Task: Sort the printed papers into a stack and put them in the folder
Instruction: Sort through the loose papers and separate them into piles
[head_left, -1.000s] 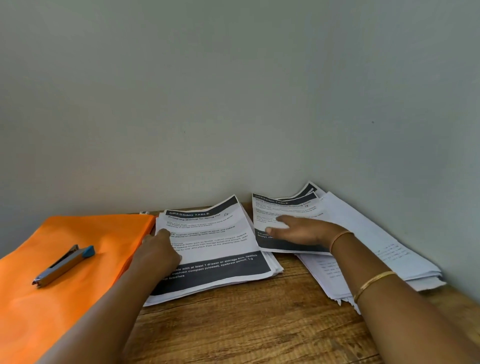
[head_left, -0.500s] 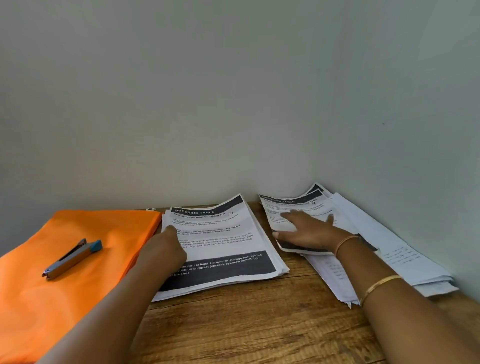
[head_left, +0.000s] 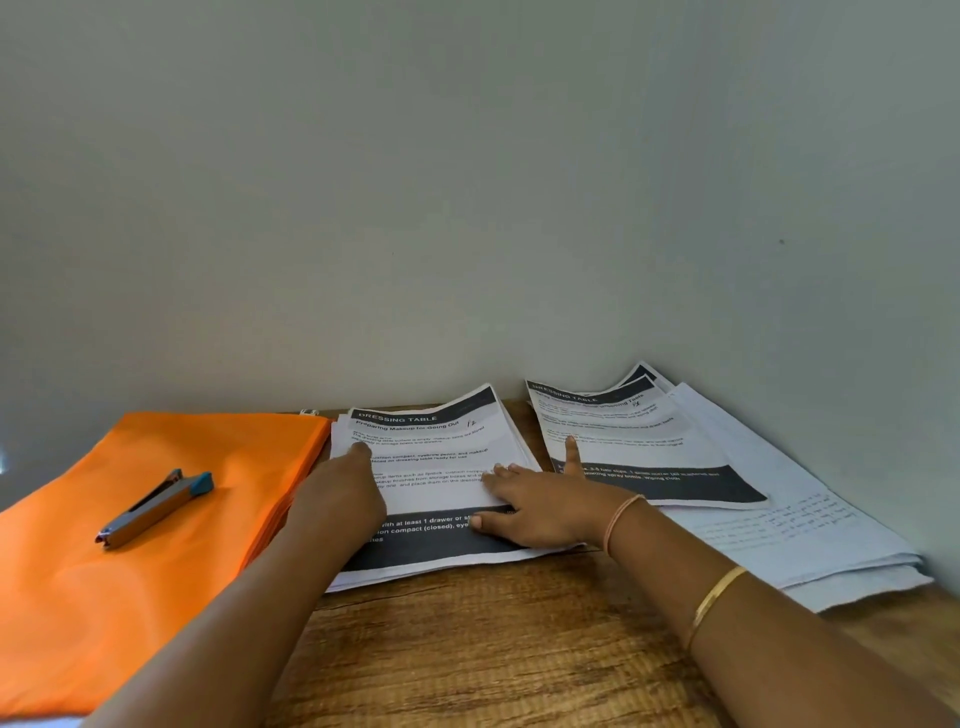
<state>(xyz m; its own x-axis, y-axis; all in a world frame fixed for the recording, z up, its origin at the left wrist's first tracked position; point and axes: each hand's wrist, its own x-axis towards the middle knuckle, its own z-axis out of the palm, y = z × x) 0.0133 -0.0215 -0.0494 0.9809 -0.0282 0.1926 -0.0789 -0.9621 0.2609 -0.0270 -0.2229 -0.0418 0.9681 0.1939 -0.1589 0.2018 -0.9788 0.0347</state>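
Both hands, left (head_left: 340, 491) and right (head_left: 540, 512), are pressing flat (gripping nothing) on the stack (head_left: 436, 467); squaring edges first is advisable.

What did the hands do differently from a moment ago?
The right hand left the pile of papers on the right and slid left onto the middle pile, where it now lies flat; one finger reaches back toward the right pile. It carried no sheet across. The left hand stayed pressed on the middle pile. The orange folder and the stapler on it did not move.
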